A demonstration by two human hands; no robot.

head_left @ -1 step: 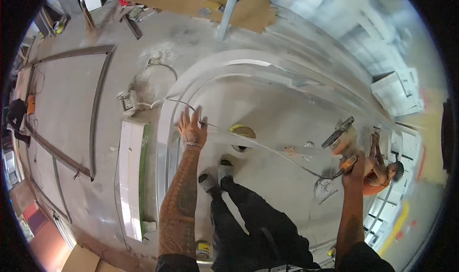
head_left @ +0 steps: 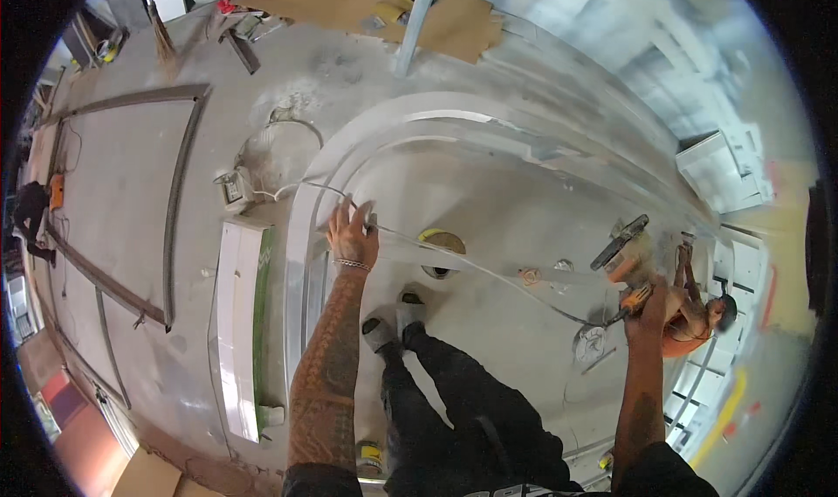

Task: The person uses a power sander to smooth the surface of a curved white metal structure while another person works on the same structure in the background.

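Observation:
My left hand [head_left: 353,239] is raised, its fingers closed on a dark power cord [head_left: 489,272] near a small dark piece that looks like a plug joint. From there the cord sags across to the right, to an orange-and-black power tool [head_left: 635,301]. My right hand [head_left: 646,312] is wrapped round that tool's body. Beyond the grip shows a blurred, dusty tan part, and past it a long black piece [head_left: 619,240]; whether these belong to the tool I cannot tell. On the other side, the cord meets a white cable leading to a white socket box [head_left: 232,188].
A curved pale frame [head_left: 301,235] bends round my feet. A round yellow-edged container [head_left: 443,242] stands ahead of them. Left of the frame lies a long white-and-green box [head_left: 241,322]. A person in orange [head_left: 688,335] crouches at right; another person [head_left: 31,213] is far left.

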